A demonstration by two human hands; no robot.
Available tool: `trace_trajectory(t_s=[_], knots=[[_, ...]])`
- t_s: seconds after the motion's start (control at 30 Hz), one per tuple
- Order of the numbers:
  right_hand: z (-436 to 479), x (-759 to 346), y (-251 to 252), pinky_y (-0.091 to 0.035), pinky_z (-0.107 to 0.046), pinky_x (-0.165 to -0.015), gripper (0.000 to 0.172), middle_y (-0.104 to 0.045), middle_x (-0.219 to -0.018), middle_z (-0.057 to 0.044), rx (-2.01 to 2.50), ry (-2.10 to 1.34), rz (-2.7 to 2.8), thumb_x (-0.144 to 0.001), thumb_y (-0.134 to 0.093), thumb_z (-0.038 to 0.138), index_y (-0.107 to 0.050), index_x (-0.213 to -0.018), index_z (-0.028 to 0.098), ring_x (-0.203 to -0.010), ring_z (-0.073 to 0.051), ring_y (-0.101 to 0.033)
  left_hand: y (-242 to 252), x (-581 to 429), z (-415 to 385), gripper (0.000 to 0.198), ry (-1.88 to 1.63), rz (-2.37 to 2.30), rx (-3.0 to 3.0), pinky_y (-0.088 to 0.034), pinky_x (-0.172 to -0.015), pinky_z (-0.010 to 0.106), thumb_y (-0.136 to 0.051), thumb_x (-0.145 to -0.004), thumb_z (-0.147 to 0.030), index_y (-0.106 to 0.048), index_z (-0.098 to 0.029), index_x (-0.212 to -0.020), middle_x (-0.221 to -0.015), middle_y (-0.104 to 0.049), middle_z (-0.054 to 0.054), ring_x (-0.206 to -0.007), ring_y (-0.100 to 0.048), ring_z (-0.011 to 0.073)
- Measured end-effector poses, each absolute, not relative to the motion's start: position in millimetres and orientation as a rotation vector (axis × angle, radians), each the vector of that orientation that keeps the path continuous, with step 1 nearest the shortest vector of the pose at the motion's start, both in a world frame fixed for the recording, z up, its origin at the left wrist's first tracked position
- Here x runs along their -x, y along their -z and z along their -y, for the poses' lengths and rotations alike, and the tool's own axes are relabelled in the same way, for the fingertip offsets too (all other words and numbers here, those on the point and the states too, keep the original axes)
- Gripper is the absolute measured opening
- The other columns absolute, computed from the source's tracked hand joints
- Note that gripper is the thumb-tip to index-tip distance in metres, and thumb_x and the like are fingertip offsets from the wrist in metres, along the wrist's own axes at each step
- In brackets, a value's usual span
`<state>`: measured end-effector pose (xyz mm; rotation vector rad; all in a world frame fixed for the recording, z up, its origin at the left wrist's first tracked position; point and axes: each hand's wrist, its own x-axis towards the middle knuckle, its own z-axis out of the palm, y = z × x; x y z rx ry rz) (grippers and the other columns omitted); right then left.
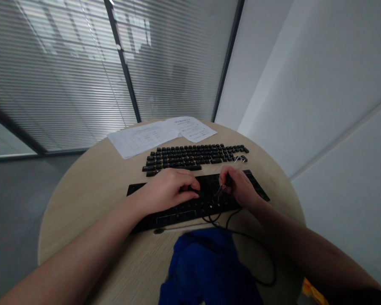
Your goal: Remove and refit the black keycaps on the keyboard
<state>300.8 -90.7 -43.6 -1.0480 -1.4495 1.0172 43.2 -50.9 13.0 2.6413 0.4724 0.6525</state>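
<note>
A black keyboard base [178,217] lies at a slant on the round table, its keycaps gone over much of the visible surface. Across its middle rests my left hand [169,188], with curved fingers and a dark gap between thumb and forefinger; nothing shows in it. My right hand [238,186] is closed over the right part of the base. Its fingers pinch a wire keycap puller [219,192], whose thin prongs point down at the base. Beyond both hands, loose black keycaps [190,154] are laid out in keyboard-like rows. Small pale pieces [215,206] show below the puller.
Printed papers [142,137] lie at the far side of the wooden table [79,195]. A black cable [266,245] loops off the near right of the keyboard. Bent metal wires [240,159] sit beside the keycaps. Blue cloth [206,267] is at the near edge.
</note>
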Motion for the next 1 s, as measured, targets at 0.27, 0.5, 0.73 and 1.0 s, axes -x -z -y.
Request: trace_trajectory(t_s=[0.27,0.5,0.73,1.0], knots=[[100,-302,23,-0.048,-0.037,-0.08,0.04,-0.066,-0.084,-0.006,0.997,-0.364,1.828,-0.109,-0.038,0.037,-0.063,-0.081,0.023,-0.081,-0.02,-0.062,-12,-43,55,0.013,-0.913,-0.475,-2.904,-0.058,-0.078,0.028,-0.061,-0.102,-0.025,-0.071,-0.019,-0.105,-0.099,-0.076,0.004,-0.088,-0.073,0.0169],[101,-297,23,-0.046,-0.03,-0.068,0.022,-0.069,-0.079,-0.003,1.043,-0.4,2.153,-0.097,-0.062,0.032,-0.075,-0.111,0.021,-0.069,-0.017,-0.061,-11,-48,64,0.017,-1.068,-0.404,-3.085,-0.058,-0.071,0.029,-0.056,-0.105,-0.027,-0.07,-0.018,-0.103,-0.094,-0.076,0.003,-0.08,-0.071,0.0164],[99,-297,22,-0.042,-0.025,-0.059,0.019,-0.067,-0.073,-0.001,1.06,-0.503,2.167,-0.092,-0.068,0.036,-0.078,-0.096,0.02,-0.061,-0.013,-0.055,-8,-54,69,0.023,-0.971,-0.305,-3.144,-0.059,-0.072,0.03,-0.05,-0.106,-0.022,-0.071,-0.017,-0.1,-0.092,-0.076,0.006,-0.081,-0.071,0.0165],[89,-311,15,-0.042,-0.025,-0.057,0.023,-0.071,-0.072,-0.001,1.345,-0.785,2.095,-0.088,-0.074,0.041,-0.078,-0.091,0.018,-0.059,-0.013,-0.056,-24,-29,55,0.019,-0.72,-0.547,-3.116,-0.055,-0.074,0.031,-0.056,-0.101,-0.026,-0.071,-0.019,-0.112,-0.103,-0.076,0.006,-0.09,-0.072,0.0209]])
